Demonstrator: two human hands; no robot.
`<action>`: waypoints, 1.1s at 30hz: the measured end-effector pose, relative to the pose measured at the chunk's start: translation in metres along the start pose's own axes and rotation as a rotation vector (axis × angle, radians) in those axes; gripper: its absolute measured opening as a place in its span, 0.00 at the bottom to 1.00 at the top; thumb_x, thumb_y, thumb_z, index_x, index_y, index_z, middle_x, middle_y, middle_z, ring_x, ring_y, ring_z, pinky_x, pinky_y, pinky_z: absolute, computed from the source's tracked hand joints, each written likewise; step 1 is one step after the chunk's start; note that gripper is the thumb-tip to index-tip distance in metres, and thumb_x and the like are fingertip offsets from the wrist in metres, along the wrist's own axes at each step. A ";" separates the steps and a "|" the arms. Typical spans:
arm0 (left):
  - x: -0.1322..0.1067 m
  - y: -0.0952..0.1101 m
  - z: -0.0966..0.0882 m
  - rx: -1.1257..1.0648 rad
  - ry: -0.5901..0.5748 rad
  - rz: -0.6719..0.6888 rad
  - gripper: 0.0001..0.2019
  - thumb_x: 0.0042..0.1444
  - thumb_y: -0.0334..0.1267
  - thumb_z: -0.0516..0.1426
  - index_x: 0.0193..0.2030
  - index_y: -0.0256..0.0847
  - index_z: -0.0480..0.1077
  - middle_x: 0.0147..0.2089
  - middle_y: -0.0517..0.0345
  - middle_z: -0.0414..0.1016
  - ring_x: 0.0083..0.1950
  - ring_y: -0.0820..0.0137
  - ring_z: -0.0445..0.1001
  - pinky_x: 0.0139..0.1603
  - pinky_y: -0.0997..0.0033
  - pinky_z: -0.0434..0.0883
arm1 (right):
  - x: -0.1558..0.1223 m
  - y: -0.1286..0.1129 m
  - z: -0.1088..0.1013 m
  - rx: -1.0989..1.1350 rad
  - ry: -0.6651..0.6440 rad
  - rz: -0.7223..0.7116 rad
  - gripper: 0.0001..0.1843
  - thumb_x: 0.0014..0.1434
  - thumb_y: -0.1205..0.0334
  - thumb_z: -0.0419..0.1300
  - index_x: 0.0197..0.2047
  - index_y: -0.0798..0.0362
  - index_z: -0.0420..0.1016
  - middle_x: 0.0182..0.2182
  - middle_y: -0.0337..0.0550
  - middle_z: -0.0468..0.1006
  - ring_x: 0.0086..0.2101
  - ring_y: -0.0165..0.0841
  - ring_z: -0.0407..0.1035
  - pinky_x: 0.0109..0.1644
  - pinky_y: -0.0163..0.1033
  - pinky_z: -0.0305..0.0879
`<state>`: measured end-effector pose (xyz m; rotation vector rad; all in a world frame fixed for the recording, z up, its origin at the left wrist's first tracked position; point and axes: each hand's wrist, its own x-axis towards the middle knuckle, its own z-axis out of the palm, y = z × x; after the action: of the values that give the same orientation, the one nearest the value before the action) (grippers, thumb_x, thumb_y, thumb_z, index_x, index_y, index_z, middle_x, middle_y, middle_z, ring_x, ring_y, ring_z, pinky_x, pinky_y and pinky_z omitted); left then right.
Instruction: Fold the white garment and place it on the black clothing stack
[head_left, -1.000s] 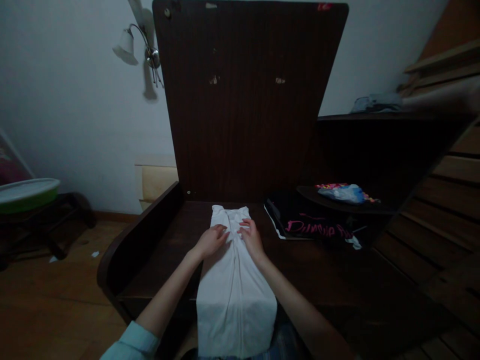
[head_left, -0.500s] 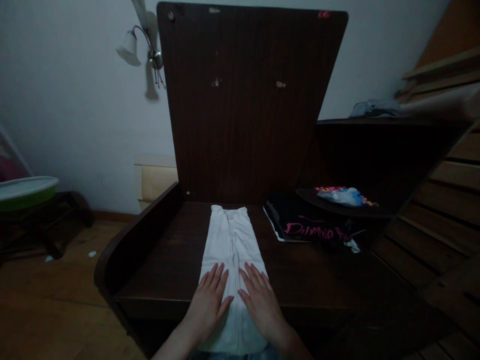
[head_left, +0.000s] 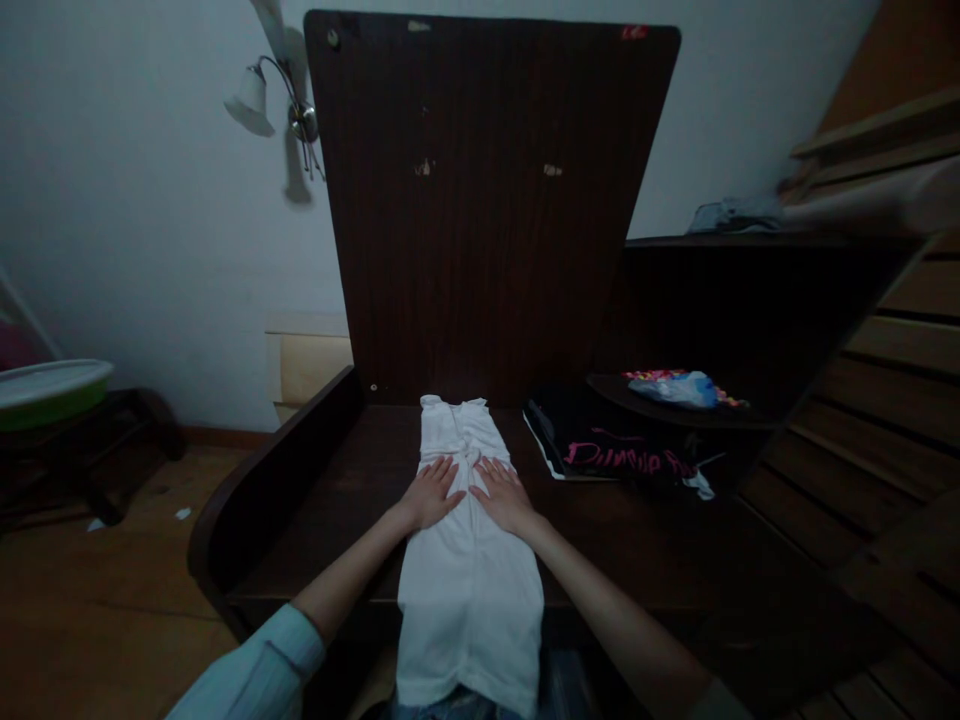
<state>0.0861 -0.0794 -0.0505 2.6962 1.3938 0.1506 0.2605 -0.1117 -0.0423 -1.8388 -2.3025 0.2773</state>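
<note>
In the head view, a white garment (head_left: 471,570) lies lengthwise on the dark counter (head_left: 600,545), its near end hanging past the front edge towards the person's lap. The left hand (head_left: 431,495) and right hand (head_left: 506,497) rest palm-down on it, side by side, fingers outstretched and gripping nothing; that even placement probably spreads the pressure and keeps the cloth from sliding. The garment looks long, narrow and thin, with a line down its middle and creases bunched just beyond the fingertips.
</note>
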 end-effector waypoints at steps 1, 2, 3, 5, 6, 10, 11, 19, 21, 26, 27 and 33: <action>0.007 -0.003 -0.001 0.002 -0.003 0.004 0.31 0.60 0.51 0.38 0.63 0.29 0.48 0.66 0.41 0.43 0.66 0.59 0.39 0.62 0.57 0.46 | 0.007 0.003 -0.001 0.000 0.006 0.003 0.31 0.61 0.48 0.37 0.62 0.56 0.50 0.63 0.44 0.45 0.62 0.35 0.35 0.62 0.43 0.32; 0.013 -0.006 -0.002 0.005 -0.002 0.012 0.30 0.60 0.50 0.38 0.62 0.29 0.48 0.66 0.41 0.43 0.66 0.59 0.40 0.62 0.57 0.46 | 0.015 0.006 -0.001 0.000 0.009 0.011 0.31 0.61 0.48 0.37 0.62 0.56 0.50 0.63 0.44 0.45 0.62 0.35 0.35 0.62 0.43 0.31; 0.019 -0.009 -0.003 0.009 0.003 0.023 0.30 0.60 0.50 0.38 0.62 0.30 0.49 0.65 0.41 0.44 0.66 0.59 0.40 0.62 0.58 0.46 | 0.021 0.009 -0.001 0.001 0.008 0.018 0.32 0.61 0.47 0.37 0.62 0.56 0.50 0.63 0.44 0.45 0.62 0.35 0.35 0.62 0.44 0.31; 0.028 -0.014 -0.004 0.012 0.024 0.044 0.28 0.60 0.48 0.39 0.62 0.30 0.51 0.65 0.42 0.47 0.66 0.60 0.42 0.62 0.59 0.46 | 0.033 0.015 -0.001 0.003 0.003 0.024 0.32 0.60 0.46 0.37 0.62 0.56 0.49 0.63 0.44 0.44 0.62 0.36 0.35 0.62 0.45 0.32; 0.032 -0.016 -0.005 0.009 0.042 0.051 0.27 0.60 0.48 0.40 0.61 0.31 0.52 0.65 0.42 0.48 0.66 0.60 0.44 0.62 0.59 0.47 | 0.038 0.017 -0.001 0.004 0.003 0.020 0.32 0.61 0.46 0.37 0.62 0.56 0.49 0.63 0.44 0.44 0.62 0.36 0.35 0.62 0.46 0.32; 0.044 -0.020 -0.010 -0.022 0.186 0.079 0.22 0.60 0.44 0.43 0.55 0.32 0.61 0.60 0.43 0.59 0.61 0.62 0.56 0.59 0.63 0.55 | 0.053 0.022 -0.002 0.027 0.079 -0.026 0.29 0.61 0.49 0.39 0.61 0.55 0.54 0.61 0.46 0.51 0.61 0.37 0.42 0.61 0.46 0.38; 0.045 -0.020 -0.012 -0.032 0.236 0.085 0.20 0.60 0.43 0.43 0.53 0.33 0.63 0.57 0.43 0.63 0.58 0.63 0.60 0.57 0.64 0.57 | 0.054 0.023 -0.003 0.041 0.124 -0.036 0.27 0.62 0.51 0.40 0.60 0.54 0.56 0.60 0.46 0.54 0.60 0.36 0.45 0.61 0.46 0.40; -0.019 -0.003 -0.035 -0.146 0.384 0.006 0.10 0.55 0.32 0.46 0.39 0.37 0.66 0.38 0.51 0.70 0.42 0.66 0.69 0.44 0.67 0.67 | 0.004 0.031 -0.014 0.263 0.444 -0.162 0.18 0.55 0.63 0.50 0.47 0.54 0.71 0.49 0.49 0.71 0.51 0.37 0.62 0.56 0.47 0.55; -0.057 0.006 -0.037 -0.260 0.344 0.036 0.11 0.57 0.34 0.45 0.42 0.39 0.66 0.40 0.52 0.71 0.43 0.67 0.69 0.45 0.68 0.67 | -0.034 0.031 -0.013 0.355 0.404 -0.199 0.18 0.54 0.62 0.51 0.48 0.54 0.70 0.47 0.48 0.72 0.49 0.36 0.64 0.55 0.46 0.58; -0.137 0.031 -0.025 -0.286 0.164 0.249 0.27 0.54 0.50 0.52 0.60 0.45 0.54 0.59 0.50 0.60 0.58 0.61 0.60 0.57 0.60 0.59 | -0.126 0.022 0.000 0.424 0.146 -0.321 0.28 0.52 0.54 0.57 0.56 0.51 0.62 0.54 0.49 0.65 0.54 0.38 0.59 0.57 0.46 0.56; -0.145 0.033 -0.020 -0.252 0.154 0.262 0.31 0.53 0.52 0.52 0.62 0.45 0.50 0.62 0.49 0.56 0.61 0.59 0.56 0.59 0.57 0.57 | -0.137 0.021 0.003 0.402 0.122 -0.341 0.31 0.51 0.54 0.58 0.57 0.51 0.60 0.56 0.49 0.63 0.55 0.39 0.56 0.58 0.47 0.55; -0.153 0.031 0.004 -0.159 0.146 0.257 0.30 0.55 0.43 0.52 0.64 0.49 0.45 0.65 0.53 0.50 0.64 0.59 0.51 0.60 0.52 0.54 | -0.151 0.023 0.025 0.239 0.171 -0.401 0.29 0.49 0.64 0.54 0.57 0.51 0.62 0.58 0.48 0.59 0.58 0.41 0.50 0.60 0.53 0.50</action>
<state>0.0233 -0.2221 -0.0565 2.7638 1.0100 0.4666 0.3087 -0.2547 -0.0764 -1.2095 -2.3336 0.3041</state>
